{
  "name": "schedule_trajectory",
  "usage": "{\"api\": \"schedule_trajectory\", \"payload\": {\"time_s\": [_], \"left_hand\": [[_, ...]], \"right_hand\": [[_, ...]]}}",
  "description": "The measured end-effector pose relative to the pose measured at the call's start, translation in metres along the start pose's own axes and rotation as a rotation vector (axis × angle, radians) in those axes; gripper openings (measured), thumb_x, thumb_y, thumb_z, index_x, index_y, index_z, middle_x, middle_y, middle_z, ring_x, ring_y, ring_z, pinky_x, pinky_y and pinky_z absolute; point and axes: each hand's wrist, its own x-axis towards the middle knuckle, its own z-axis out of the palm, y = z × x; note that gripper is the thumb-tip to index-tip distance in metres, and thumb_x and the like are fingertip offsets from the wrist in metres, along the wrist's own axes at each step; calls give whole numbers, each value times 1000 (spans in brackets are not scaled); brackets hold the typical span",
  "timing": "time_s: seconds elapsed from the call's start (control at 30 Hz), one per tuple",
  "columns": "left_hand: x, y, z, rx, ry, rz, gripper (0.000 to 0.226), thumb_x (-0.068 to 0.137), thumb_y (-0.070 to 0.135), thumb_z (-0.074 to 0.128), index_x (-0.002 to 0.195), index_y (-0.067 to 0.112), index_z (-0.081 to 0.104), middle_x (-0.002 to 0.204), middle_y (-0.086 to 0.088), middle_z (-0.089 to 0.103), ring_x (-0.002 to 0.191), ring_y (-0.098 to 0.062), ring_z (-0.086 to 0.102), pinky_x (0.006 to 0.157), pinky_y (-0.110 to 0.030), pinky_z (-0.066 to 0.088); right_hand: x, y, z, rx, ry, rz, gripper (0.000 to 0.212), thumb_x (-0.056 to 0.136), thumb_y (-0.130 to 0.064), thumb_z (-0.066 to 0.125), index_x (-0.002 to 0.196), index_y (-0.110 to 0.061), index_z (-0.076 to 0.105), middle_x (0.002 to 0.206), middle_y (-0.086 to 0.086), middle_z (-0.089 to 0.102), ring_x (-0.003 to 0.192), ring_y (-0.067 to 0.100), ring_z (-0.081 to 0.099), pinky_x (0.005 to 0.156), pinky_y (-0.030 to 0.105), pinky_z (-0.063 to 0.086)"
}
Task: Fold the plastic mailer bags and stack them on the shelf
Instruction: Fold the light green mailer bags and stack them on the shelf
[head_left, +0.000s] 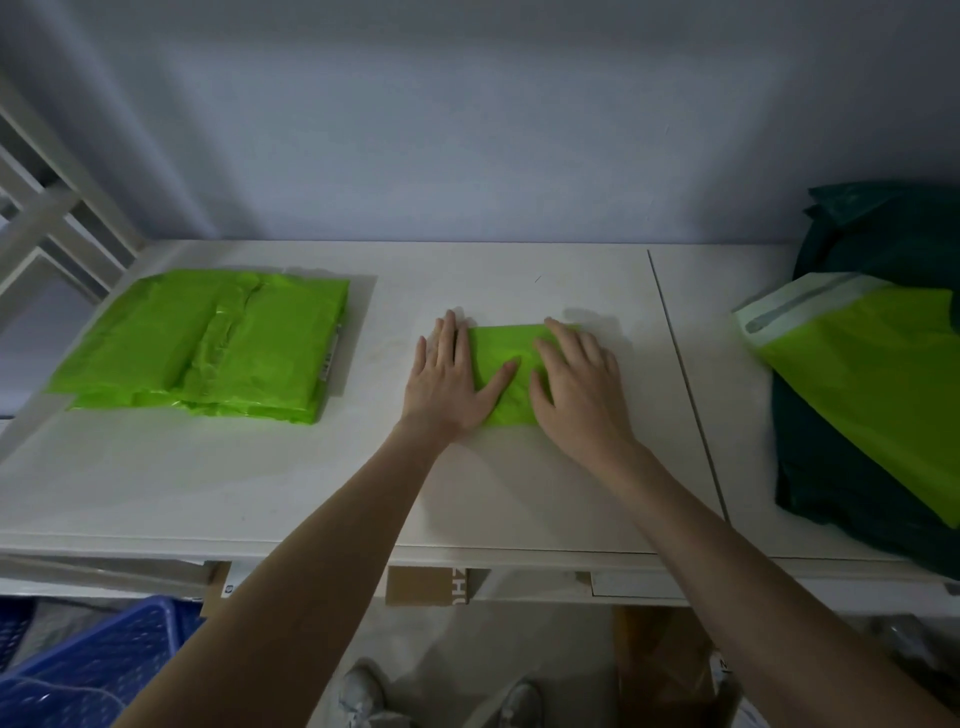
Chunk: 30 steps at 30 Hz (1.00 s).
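Note:
A small folded lime-green mailer bag (501, 345) lies flat in the middle of the white shelf top (311, 467). My left hand (449, 376) presses on its left side with straight fingers, thumb spread across the plastic. My right hand (579, 382) presses flat on its right side. A stack of folded lime-green bags (208, 345) sits at the left of the shelf. At the right, an unfolded lime-green mailer (872, 374) with a pale adhesive flap lies on a heap of dark green bags (883, 234).
A white frame of rails (47, 228) rises at the far left. A seam (685, 384) splits the shelf top right of my hands. Below the front edge are a blue plastic crate (98, 670), cardboard boxes (426, 584) and my shoes on the floor.

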Motion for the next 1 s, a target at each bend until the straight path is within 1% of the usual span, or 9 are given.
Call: {"api": "schedule_trajectory", "payload": {"time_s": [0.1, 0.27, 0.33, 0.43, 0.57, 0.7, 0.77, 0.87, 1.0], "left_hand": [[5, 1, -2, -80, 8, 18, 67, 100, 46, 20, 149, 5, 0, 158, -10, -7, 146, -21, -8, 117, -37, -6], [-3, -9, -10, -255, 235, 81, 47, 103, 21, 23, 147, 5, 23, 158, -8, 13, 146, -23, 5, 117, -40, 2], [-9, -14, -12, -236, 287, 127, 49, 100, 26, 22, 143, 7, 33, 155, -7, 24, 143, -24, 20, 115, -39, 14], [-20, -21, -19, -156, 286, 149, 69, 82, 37, 11, 139, 12, 41, 143, -2, 42, 127, -24, 40, 99, -36, 32], [-34, -30, -21, 41, 180, 221, 64, 82, 25, 19, 142, 18, 36, 140, 1, 44, 124, -23, 40, 90, -34, 32], [-39, -33, -16, 134, 100, 211, 60, 88, 34, 21, 146, 23, 29, 147, 8, 38, 130, -19, 35, 94, -34, 30], [-38, -31, -14, 158, 99, 198, 61, 89, 38, 16, 147, 24, 28, 145, 9, 39, 130, -19, 35, 95, -34, 30], [-35, -24, -15, 178, 107, 187, 74, 80, 45, 1, 147, 25, 27, 138, 7, 45, 126, -20, 39, 94, -35, 32], [-35, -17, -15, 177, 121, 175, 77, 76, 46, 3, 142, 24, 36, 133, 5, 50, 121, -21, 44, 92, -37, 33]], "right_hand": [[-10, -11, 6, 47, 13, -111, 36, 80, -24, 40, 96, -7, 67, 103, 11, 65, 90, 31, 60, 73, 36, 53], [-14, -11, 21, -7, -44, -106, 42, 86, -27, 40, 106, -2, 67, 109, 16, 66, 93, 31, 62, 87, 35, 44], [-10, -8, 21, -6, -56, -81, 44, 87, -28, 38, 109, -1, 65, 113, 18, 64, 99, 33, 61, 92, 35, 40], [0, -2, 18, 5, -103, -38, 48, 89, -30, 33, 112, 1, 62, 118, 22, 61, 105, 36, 59, 92, 39, 47], [12, -4, 16, 17, -150, 19, 53, 87, -30, 29, 112, 5, 61, 120, 26, 59, 108, 40, 58, 90, 47, 49], [12, -11, 19, 17, -76, 7, 39, 85, -17, 40, 113, 2, 60, 126, 26, 54, 116, 42, 54, 93, 54, 46], [9, -17, 20, -8, -14, -24, 36, 83, -16, 43, 111, -3, 62, 123, 24, 56, 111, 39, 56, 88, 49, 49], [3, -30, 18, -47, 47, -90, 39, 84, -27, 36, 106, -12, 65, 109, 13, 61, 94, 32, 58, 73, 36, 48], [-3, -34, 23, -109, 41, -137, 38, 85, -34, 38, 103, -16, 66, 97, 3, 62, 86, 26, 58, 67, 33, 45]]}}
